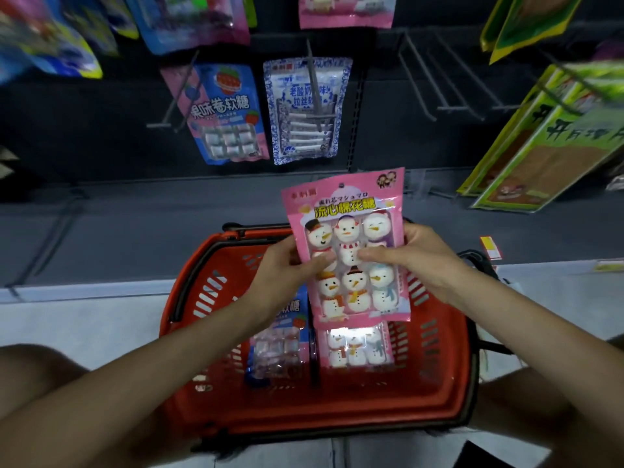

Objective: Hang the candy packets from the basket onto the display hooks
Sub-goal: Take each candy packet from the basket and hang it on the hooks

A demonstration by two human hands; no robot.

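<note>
A pink packet of snowman marshmallows (347,244) is held upright in the air above the red basket (304,410), its printed face toward the camera and its top edge leaning slightly to the right. The left hand (287,265) grips its left edge at about mid-height, thumb across the front. The right hand (418,258) grips the right edge, its thumb also pressed on the front, so the fingers of both hands are closed on the packet.

Under it, inside the basket, lie a second pink snowman packet (356,346) and, to its left, a blue packet (280,346) of wrapped sweets, the two side by side. The basket stands on the pale floor (84,322) in front of a dark display wall.

On that wall, above and beyond the held packet, a blue and pink strawberry candy packet (224,113) and a white packet with blue patterned border (305,109) hang next to each other on hooks. To their right several bare metal hooks (449,82) stick out. Green and brown packets (540,146) hang at the far right, and more coloured packets (189,21) hang along the top row, blurred.
</note>
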